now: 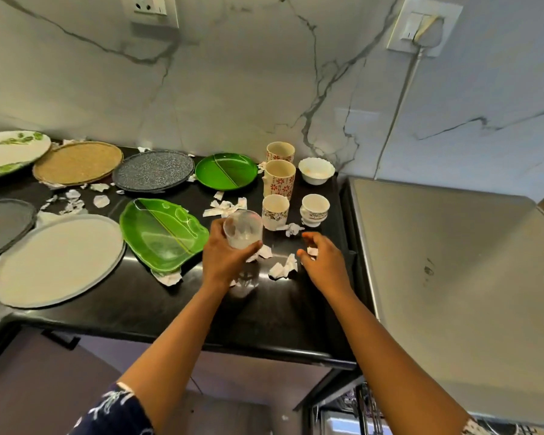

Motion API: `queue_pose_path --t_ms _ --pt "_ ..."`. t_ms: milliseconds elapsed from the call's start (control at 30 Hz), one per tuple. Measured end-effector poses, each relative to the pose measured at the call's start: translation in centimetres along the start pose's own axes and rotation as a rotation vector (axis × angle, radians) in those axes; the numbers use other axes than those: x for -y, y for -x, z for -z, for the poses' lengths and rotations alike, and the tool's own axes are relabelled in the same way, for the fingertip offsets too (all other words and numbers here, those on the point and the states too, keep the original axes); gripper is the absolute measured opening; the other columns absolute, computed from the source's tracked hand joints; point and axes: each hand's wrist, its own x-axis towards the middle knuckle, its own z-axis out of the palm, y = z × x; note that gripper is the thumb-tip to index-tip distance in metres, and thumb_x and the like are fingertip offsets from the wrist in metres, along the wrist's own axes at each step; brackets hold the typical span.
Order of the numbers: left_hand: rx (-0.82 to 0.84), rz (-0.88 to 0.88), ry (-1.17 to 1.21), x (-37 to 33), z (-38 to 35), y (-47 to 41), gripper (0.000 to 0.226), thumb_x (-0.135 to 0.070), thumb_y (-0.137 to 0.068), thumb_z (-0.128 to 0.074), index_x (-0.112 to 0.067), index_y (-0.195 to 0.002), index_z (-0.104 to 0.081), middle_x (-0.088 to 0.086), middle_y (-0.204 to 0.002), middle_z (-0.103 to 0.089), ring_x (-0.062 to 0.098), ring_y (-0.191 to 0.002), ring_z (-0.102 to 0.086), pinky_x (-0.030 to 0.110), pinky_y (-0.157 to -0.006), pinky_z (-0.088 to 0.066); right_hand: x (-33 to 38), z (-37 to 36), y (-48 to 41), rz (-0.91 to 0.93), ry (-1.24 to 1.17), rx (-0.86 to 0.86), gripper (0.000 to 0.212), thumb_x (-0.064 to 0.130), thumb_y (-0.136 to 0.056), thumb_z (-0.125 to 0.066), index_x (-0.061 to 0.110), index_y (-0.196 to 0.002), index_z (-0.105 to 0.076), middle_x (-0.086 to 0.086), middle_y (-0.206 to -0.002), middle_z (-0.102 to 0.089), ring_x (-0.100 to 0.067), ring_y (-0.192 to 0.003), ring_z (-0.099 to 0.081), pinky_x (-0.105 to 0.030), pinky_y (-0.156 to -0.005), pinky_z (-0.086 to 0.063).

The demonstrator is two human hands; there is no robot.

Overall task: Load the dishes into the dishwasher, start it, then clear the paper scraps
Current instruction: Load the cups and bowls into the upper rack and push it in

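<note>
Glass tumbler (242, 229) is gripped by the left hand (223, 262) over the black counter (264, 309), while the right hand (324, 262) hovers loosely open above paper scraps (283, 268).

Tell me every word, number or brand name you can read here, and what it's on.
No text can be read anywhere.
Flowered cups: patterns only, no lettering.
Paper scraps: any print is too blurred to read.
Wall socket: no legible label.
</note>
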Motion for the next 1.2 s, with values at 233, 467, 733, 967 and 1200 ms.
queue_pose_path --t_ms 233,467,733,967,1200 --pt "-0.120 -0.031 0.037 0.3 5.0 -4.7 0.068 -0.030 -0.060 -0.089 -0.010 -0.112 -0.049 0.003 -0.104 -0.060 0.018 -0.091 -0.058 0.024 -0.073 -0.042 4.1 -5.5 -8.1 -0.089 0.072 0.030 0.090 0.023 -0.079 -0.072 0.004 -0.147 -0.017 -0.017 -0.148 -0.027 -0.030 -0.136 -0.030 -0.036 -0.110 -0.029" --pt "-0.136 0.000 0.033 1.6 5.3 -6.3 0.067 -0.031 -0.060 -0.088 -0.010 -0.111 -0.050 0.004 -0.104 -0.061 0.017 -0.090 -0.056 0.024 -0.074 -0.040 3.7 -8.8 -11.8 -0.278 0.150 -0.045 0.094 0.033 -0.073 -0.078 0.004 -0.142 -0.020 -0.018 -0.138 -0.040 -0.034 -0.126 -0.043 -0.043 -0.100 -0.040" --pt "-0.140 -0.064 0.085 1.3 4.8 -5.6 0.069 -0.032 -0.061 -0.088 -0.012 -0.114 -0.048 0.003 -0.106 -0.060 0.019 -0.094 -0.058 0.027 -0.075 -0.044 3.7 -8.3 -10.2 -0.004 -0.037 -0.169 0.090 0.031 -0.067 -0.082 0.008 -0.137 -0.030 -0.014 -0.137 -0.043 -0.030 -0.125 -0.043 -0.040 -0.099 -0.041" --pt "-0.024 -0.133 0.427 -3.5 6.4 2.0 0.071 -0.041 -0.055 -0.082 -0.026 -0.114 -0.046 -0.001 -0.112 -0.057 0.009 -0.103 -0.060 0.027 -0.078 -0.055 4.7 0.3 -1.0 0.196 -0.340 -0.149 0.081 0.024 -0.061 -0.087 0.012 -0.124 -0.037 0.005 -0.114 -0.051 -0.012 -0.101 -0.052 -0.028 -0.083 -0.048" --pt "0.123 -0.139 0.636 -8.6 3.2 18.0 0.075 -0.038 -0.056 -0.084 -0.025 -0.120 -0.048 -0.006 -0.112 -0.059 0.012 -0.108 -0.059 0.030 -0.089 -0.051 -1.6 11.2 14.5 0.056 -0.816 -0.025 0.075 0.017 -0.059 -0.085 0.033 -0.114 -0.038 0.014 -0.116 -0.048 -0.007 -0.107 -0.054 -0.026 -0.086 -0.053"
